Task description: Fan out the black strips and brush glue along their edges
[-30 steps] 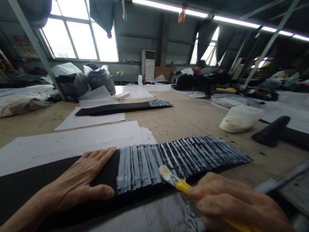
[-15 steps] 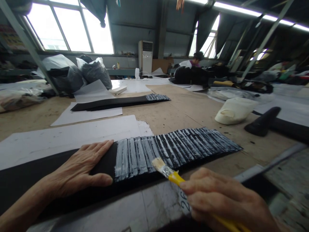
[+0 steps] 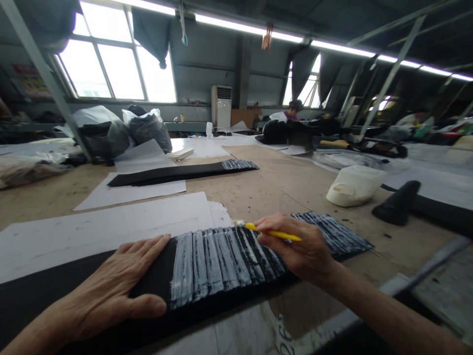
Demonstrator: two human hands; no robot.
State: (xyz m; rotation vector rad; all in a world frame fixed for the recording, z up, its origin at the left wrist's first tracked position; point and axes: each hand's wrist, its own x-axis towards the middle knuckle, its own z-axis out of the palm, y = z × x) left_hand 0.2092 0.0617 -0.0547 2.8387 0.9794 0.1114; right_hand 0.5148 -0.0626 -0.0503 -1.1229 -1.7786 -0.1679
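Flat on a fanned stack of black strips [image 3: 153, 268] lies my left hand [image 3: 111, 286], fingers stretched and thumb apart, just left of the coated part. White streaks of a glue-like coating [image 3: 207, 261] cover the overlapping strip ends to the right. My right hand [image 3: 299, 246] is closed around the yellow handle of a paintbrush [image 3: 273, 231]. The brush's bristles are at the far edge of the strips, by the white paper. My right hand and forearm hide part of the coated strips.
A second stack of black strips [image 3: 177, 171] with whitened ends lies farther back on white paper [image 3: 111, 217]. To the right are a cut-open white plastic jug [image 3: 354, 185] and a black cone-like object [image 3: 397, 203]. Filled plastic bags [image 3: 144, 130] stand at back left; a person [image 3: 294, 109] is in the distance.
My right hand has moved the brush from the near edge of the strips to their far edge. My left hand keeps its place on the stack. The camera view has tilted up slightly.
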